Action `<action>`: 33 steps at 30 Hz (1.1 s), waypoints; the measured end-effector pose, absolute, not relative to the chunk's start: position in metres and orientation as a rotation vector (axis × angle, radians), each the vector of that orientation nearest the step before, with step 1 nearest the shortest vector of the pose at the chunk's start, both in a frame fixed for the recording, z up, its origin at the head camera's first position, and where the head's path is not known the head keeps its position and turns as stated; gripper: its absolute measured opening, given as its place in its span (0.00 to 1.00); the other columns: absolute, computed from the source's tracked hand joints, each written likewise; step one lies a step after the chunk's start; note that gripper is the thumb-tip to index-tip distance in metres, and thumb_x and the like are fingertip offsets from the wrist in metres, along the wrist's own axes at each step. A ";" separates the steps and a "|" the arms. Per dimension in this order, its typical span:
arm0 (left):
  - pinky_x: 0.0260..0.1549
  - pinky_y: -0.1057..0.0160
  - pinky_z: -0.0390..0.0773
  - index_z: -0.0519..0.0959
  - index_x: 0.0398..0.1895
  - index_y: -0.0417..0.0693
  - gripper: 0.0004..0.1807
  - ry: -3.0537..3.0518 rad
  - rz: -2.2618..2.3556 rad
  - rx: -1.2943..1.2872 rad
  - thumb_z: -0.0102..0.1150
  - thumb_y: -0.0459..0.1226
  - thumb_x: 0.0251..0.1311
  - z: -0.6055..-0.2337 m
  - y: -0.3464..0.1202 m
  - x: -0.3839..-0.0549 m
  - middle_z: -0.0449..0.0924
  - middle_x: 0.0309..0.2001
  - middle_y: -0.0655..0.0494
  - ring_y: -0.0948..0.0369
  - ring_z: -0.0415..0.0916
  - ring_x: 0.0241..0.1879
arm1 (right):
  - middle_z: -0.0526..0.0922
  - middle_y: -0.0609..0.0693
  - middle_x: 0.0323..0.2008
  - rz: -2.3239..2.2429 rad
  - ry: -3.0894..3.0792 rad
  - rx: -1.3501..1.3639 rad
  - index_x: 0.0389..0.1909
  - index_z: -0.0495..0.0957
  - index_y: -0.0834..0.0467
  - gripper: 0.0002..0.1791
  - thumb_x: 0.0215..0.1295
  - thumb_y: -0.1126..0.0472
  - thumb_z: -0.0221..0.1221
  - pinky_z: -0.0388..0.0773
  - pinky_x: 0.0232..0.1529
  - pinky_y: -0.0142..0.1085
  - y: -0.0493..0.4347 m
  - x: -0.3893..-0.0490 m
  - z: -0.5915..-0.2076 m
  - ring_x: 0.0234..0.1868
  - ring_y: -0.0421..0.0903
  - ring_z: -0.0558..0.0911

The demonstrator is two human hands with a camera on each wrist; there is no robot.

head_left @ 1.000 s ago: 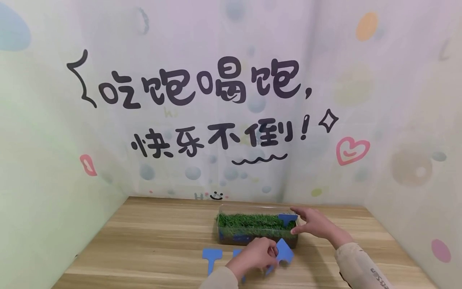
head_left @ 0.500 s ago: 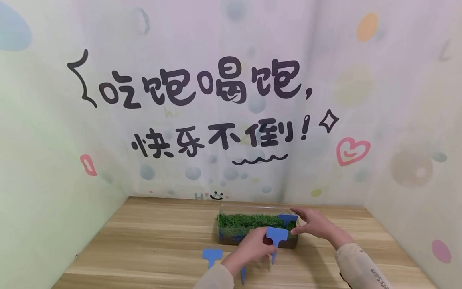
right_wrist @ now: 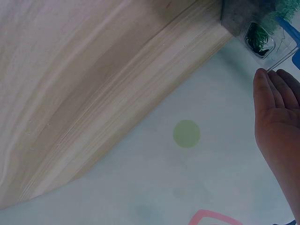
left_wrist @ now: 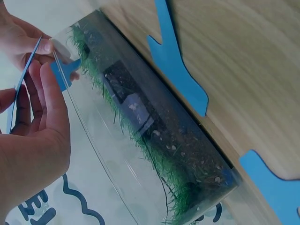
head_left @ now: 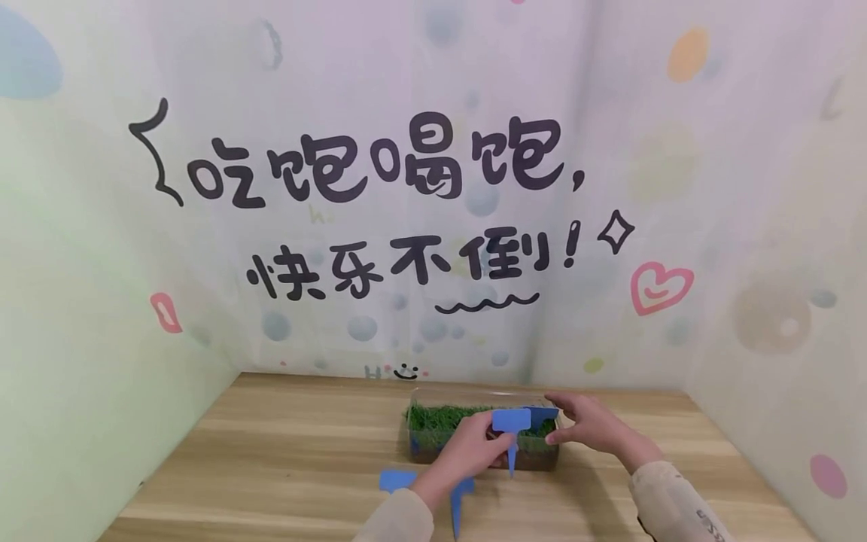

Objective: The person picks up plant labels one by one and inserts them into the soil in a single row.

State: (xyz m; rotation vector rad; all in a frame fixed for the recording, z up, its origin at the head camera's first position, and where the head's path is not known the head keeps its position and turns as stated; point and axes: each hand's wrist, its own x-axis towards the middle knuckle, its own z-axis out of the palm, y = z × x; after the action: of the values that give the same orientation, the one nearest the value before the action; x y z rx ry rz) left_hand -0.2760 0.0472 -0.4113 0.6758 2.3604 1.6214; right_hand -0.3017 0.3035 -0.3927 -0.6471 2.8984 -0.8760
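Observation:
My left hand (head_left: pixel 469 446) pinches a blue T-shaped plant label (head_left: pixel 512 420) before the right half of a clear plastic box (head_left: pixel 433 450). The label's head is up and its pointed stem hangs down; the left wrist view shows this label (left_wrist: pixel 21 79) nearly edge-on between thumb and fingers. Green grass (head_left: pixel 433 418) over dark soil (left_wrist: pixel 187 154) fills the box. Another blue label (head_left: pixel 545 415) stands in the grass at the right end. My right hand (head_left: pixel 596 425) holds that end, thumb at the near corner and fingers at the far one.
Two more blue labels lie on the wooden table (head_left: pixel 271 452) in front of the box: one (head_left: pixel 396 479) at left, partly behind my left sleeve, the other (head_left: pixel 463 497) beside my forearm. A printed cloth wall (head_left: pixel 339 331) stands behind the table.
My left hand has lifted the label off the table, turned it upright and brought it up and slightly left to the box's front. My right hand stays at the box's end.

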 end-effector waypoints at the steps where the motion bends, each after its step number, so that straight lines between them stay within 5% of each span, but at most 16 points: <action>1: 0.29 0.63 0.83 0.75 0.34 0.47 0.08 2.367 1.626 0.672 0.58 0.41 0.69 -0.411 0.047 -0.276 0.82 0.30 0.57 0.61 0.82 0.28 | 0.70 0.74 0.65 -0.882 2.891 -0.647 0.67 0.66 0.72 0.46 0.54 0.51 0.73 0.74 0.60 0.59 0.304 -0.301 -0.394 0.61 0.73 0.75; 7: 0.31 0.62 0.83 0.76 0.30 0.45 0.10 2.391 1.714 0.684 0.60 0.40 0.68 -0.408 0.045 -0.275 0.83 0.28 0.53 0.57 0.84 0.30 | 0.68 0.74 0.66 -0.918 2.862 -0.624 0.68 0.65 0.72 0.45 0.56 0.52 0.73 0.73 0.61 0.59 0.304 -0.300 -0.396 0.63 0.74 0.73; 15: 0.26 0.69 0.77 0.83 0.41 0.43 0.09 2.426 1.786 0.740 0.60 0.39 0.68 -0.401 0.044 -0.279 0.86 0.33 0.44 0.46 0.84 0.34 | 0.69 0.75 0.66 -0.911 2.869 -0.617 0.68 0.65 0.72 0.46 0.55 0.52 0.73 0.74 0.60 0.59 0.303 -0.300 -0.396 0.62 0.74 0.74; 23: 0.41 0.49 0.85 0.80 0.49 0.40 0.14 2.351 1.824 0.711 0.50 0.40 0.75 -0.393 0.038 -0.282 0.85 0.38 0.42 0.44 0.84 0.40 | 0.68 0.75 0.66 -0.890 2.878 -0.625 0.69 0.65 0.72 0.46 0.56 0.51 0.72 0.74 0.60 0.60 0.304 -0.301 -0.396 0.62 0.74 0.73; 33: 0.47 0.48 0.84 0.79 0.50 0.38 0.16 2.352 1.835 0.669 0.47 0.40 0.76 -0.387 0.033 -0.286 0.85 0.43 0.41 0.43 0.83 0.47 | 0.68 0.74 0.67 -0.884 2.884 -0.634 0.69 0.65 0.71 0.46 0.55 0.51 0.72 0.74 0.60 0.59 0.305 -0.302 -0.397 0.62 0.74 0.73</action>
State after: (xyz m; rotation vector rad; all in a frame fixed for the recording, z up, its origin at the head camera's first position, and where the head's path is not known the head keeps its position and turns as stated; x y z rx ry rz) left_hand -0.2856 0.0332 -0.3872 0.6693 2.3521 1.8348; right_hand -0.3022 0.3046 -0.3966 -0.6340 2.8839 -0.8842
